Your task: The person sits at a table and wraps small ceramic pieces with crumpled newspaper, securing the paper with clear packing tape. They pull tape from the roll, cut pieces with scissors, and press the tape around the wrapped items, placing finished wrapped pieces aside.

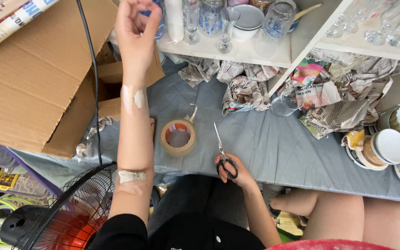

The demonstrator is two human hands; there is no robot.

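While blocked: newspaper (244,90) before glasses (218,21)

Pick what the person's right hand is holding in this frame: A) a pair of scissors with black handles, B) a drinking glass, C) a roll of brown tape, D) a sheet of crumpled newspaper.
A: the right hand has its fingers through the black handles of the scissors, blades pointing away over the grey cloth, while the tape roll lies untouched beside them.
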